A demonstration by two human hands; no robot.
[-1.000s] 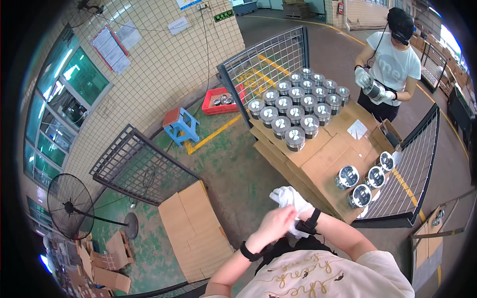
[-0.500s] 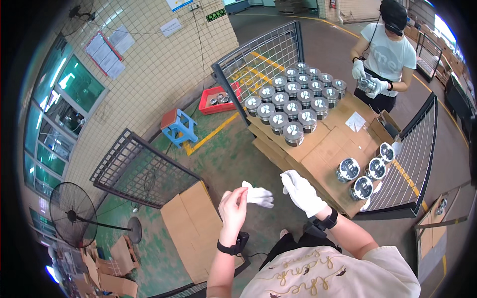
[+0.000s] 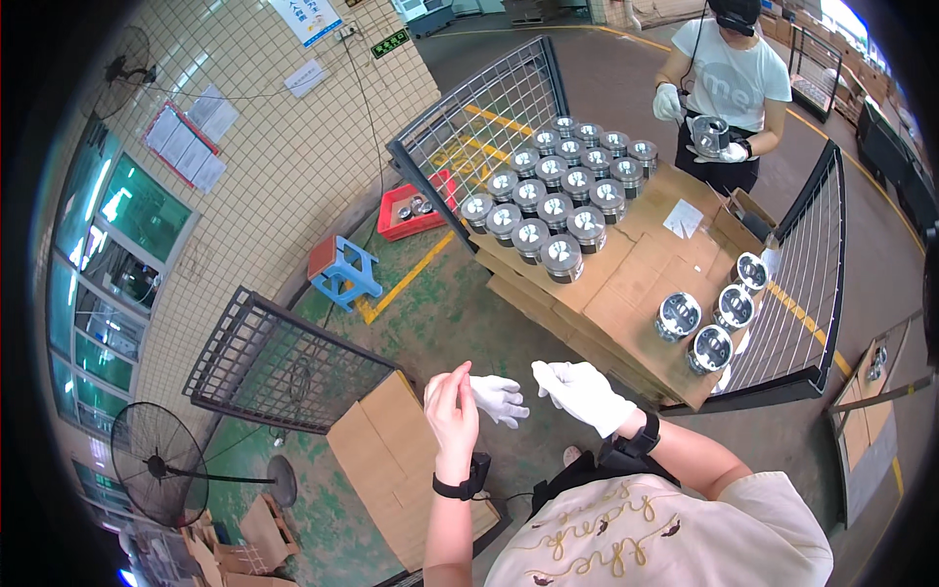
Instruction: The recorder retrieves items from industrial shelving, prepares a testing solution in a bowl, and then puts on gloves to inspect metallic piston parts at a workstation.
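Observation:
My left hand [image 3: 452, 411] is bare and raised at the middle, fingers closed on a white glove [image 3: 500, 399]. The glove hangs out to the right of that hand, its empty fingers spread. Facing it across a small gap is my right hand [image 3: 584, 393], which wears a white glove. Its fingers are drawn together, and nothing shows between them. Both wrists carry black bands. Beyond my right hand, several metal pistons [image 3: 678, 316] stand on the cardboard-topped stack [image 3: 626, 284], and more pistons [image 3: 555, 209] fill its far left part in rows.
Mesh panels [image 3: 489, 117] flank the stack. A person [image 3: 729, 88] at its far right side holds a piston in gloved hands. To the left are a blue stool [image 3: 344, 274], a red crate [image 3: 416, 207], a flat cardboard sheet [image 3: 396, 465] and a standing fan [image 3: 156, 465].
The hanging glove has swung down and its fingers have spread. My right hand has shifted slightly left, its fingers more bent. The other person has lowered one hand's piston and moved the other hand away.

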